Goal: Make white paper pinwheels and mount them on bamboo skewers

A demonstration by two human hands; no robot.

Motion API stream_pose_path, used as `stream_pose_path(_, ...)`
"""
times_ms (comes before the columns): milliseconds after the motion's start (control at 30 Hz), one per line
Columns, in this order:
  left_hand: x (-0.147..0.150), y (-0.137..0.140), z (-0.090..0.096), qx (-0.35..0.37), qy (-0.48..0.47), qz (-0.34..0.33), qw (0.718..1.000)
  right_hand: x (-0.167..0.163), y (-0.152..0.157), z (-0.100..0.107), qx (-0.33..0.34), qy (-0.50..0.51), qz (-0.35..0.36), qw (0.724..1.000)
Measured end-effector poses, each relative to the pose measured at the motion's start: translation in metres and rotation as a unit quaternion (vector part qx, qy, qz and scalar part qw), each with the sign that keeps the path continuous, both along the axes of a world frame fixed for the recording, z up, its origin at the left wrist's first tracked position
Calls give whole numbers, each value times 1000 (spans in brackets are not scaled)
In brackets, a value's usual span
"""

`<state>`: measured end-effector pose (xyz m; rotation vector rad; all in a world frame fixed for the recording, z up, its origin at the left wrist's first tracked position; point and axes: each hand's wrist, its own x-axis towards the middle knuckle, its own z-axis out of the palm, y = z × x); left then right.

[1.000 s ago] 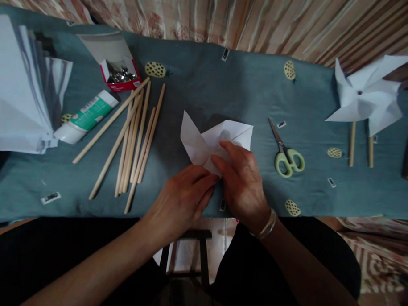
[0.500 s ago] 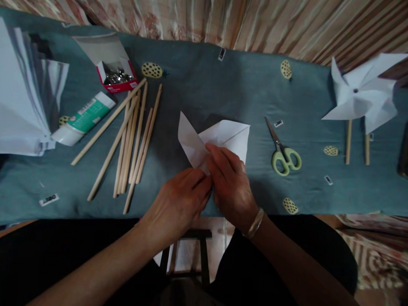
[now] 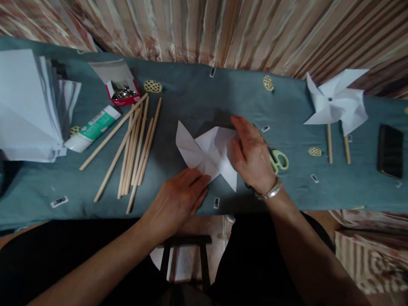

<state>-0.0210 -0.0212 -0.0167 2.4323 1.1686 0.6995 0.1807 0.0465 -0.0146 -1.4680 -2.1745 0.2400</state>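
Note:
A white paper pinwheel point(image 3: 209, 148), partly folded, lies on the cloth in front of me with one point standing up at its left. My left hand point(image 3: 180, 197) pinches its lower edge, thumb and fingers closed on the paper at the centre. Over the right corner is my right hand point(image 3: 254, 157), its thumb and forefinger apart around that corner; whether they touch the paper I cannot tell. Just behind this hand lie scissors with green handles point(image 3: 280, 160), their blades mostly hidden.
Several wooden sticks point(image 3: 123, 154) lie to the left, beside a glue tube point(image 3: 94, 127) and an open box of metal fasteners point(image 3: 124, 93). A paper stack point(image 3: 21, 106) is at far left. On the right are a finished-looking pinwheel point(image 3: 338, 99) on sticks and a phone point(image 3: 390, 150).
My right hand has moved from the paper's centre to its right corner, its fingers now apart. A lower right point of the paper has come into sight. My left hand keeps its hold.

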Motion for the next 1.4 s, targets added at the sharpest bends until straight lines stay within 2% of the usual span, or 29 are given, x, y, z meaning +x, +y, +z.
stream_pose_path(167,-1,1,4,4,6,-5,1000,-2,14,0,-6,-57,11,998)
stream_pose_path(300,-7,5,7,47,13,-1,999,8,12,4,10,-24,-7,1000)
stream_pose_path(400,-15,12,5,85,17,1,996,17,4,6,2,20,-48,999)
stream_pose_path(500,-23,20,3,119,18,16,993,23,-11,9,-27,51,-90,994)
stream_pose_path(633,-32,32,0,115,35,44,992,24,-36,16,-79,73,-115,988)
stream_pose_path(767,-36,40,3,120,37,58,990,20,-57,21,-142,89,-105,980)
stream_pose_path(867,-30,35,8,147,22,43,988,20,-66,24,-181,93,-86,975)
stream_pose_path(933,-22,26,11,153,3,-5,988,21,-69,25,-169,78,-85,979)
stream_pose_path(1033,-10,11,11,96,16,-76,992,25,-71,27,-76,47,-81,993)
stream_pose_path(1133,-4,2,9,61,61,-93,992,25,-73,28,-4,47,-9,999)
stream_pose_path(1233,-3,1,9,67,82,-90,990,23,-75,27,-4,48,66,997)
stream_pose_path(1400,-2,-1,9,100,75,-88,988,21,-77,19,-19,36,102,994)
